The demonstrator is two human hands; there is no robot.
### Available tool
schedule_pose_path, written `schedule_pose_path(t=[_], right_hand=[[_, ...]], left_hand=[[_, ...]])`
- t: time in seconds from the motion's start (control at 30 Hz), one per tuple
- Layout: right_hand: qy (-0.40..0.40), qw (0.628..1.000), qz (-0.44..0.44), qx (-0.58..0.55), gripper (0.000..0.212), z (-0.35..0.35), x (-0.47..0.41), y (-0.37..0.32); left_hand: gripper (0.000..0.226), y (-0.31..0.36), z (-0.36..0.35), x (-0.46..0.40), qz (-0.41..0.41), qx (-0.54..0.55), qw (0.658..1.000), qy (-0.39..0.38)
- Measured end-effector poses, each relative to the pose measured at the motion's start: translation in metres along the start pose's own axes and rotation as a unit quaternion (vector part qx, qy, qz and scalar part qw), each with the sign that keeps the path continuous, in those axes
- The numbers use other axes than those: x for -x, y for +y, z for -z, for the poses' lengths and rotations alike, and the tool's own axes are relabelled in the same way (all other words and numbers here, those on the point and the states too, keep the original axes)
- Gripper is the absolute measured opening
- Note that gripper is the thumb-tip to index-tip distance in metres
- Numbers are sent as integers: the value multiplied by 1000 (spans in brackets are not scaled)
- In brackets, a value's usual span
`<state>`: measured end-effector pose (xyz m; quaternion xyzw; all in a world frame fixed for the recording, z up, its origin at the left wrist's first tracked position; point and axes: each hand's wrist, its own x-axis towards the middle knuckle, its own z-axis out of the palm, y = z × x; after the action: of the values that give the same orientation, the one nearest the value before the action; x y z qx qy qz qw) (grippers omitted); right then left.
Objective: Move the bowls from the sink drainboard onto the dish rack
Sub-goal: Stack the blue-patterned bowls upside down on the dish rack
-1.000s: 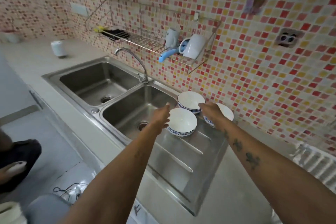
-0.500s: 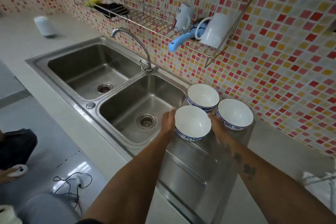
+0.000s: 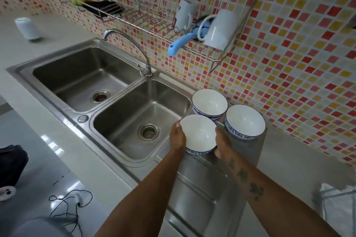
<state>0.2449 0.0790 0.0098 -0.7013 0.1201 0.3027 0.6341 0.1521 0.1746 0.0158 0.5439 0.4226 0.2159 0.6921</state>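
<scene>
Three white bowls with blue patterned outsides stand on the steel drainboard (image 3: 194, 194) right of the sink. The nearest bowl (image 3: 198, 133) sits between my hands: my left hand (image 3: 177, 137) presses its left side and my right hand (image 3: 222, 143) its right side. Behind it stand the back bowl (image 3: 209, 103) and the right bowl (image 3: 245, 121), both untouched. The wire dish rack (image 3: 154, 23) hangs on the tiled wall above the sink.
On the rack are two white mugs (image 3: 219, 31), a blue-handled tool (image 3: 178, 45) and dark utensils (image 3: 100, 5). A curved tap (image 3: 133, 44) rises between the two sink basins (image 3: 142, 115). A white cylinder (image 3: 27, 28) stands on the left counter. A cable (image 3: 71, 204) lies on the floor.
My right hand left the right bowl and both hands closed in on the nearest bowl. The camera moved closer and tilted down over the drainboard.
</scene>
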Motion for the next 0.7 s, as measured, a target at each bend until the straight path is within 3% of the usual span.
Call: schedule_pose_path(t=[0.17,0.37,0.43,0.57,0.7], right_hand=[[9,999,-6,-34,39,3,16,-1],[36,997,33,-57,41,21,82,-26],[44,993,80,-70,39,31,118,-43],[47,976,195,-81,39,61,194,-81],[48,924,359,-121,25,108,283,-117]], left_hand=[[40,0,-3,7,-16,11,1000,24],[32,34,-6,55,30,70,997,25],[24,59,-5,86,36,126,991,8],[40,115,-10,155,3,259,964,-56],[35,170,-24,230,-4,324,935,-145]])
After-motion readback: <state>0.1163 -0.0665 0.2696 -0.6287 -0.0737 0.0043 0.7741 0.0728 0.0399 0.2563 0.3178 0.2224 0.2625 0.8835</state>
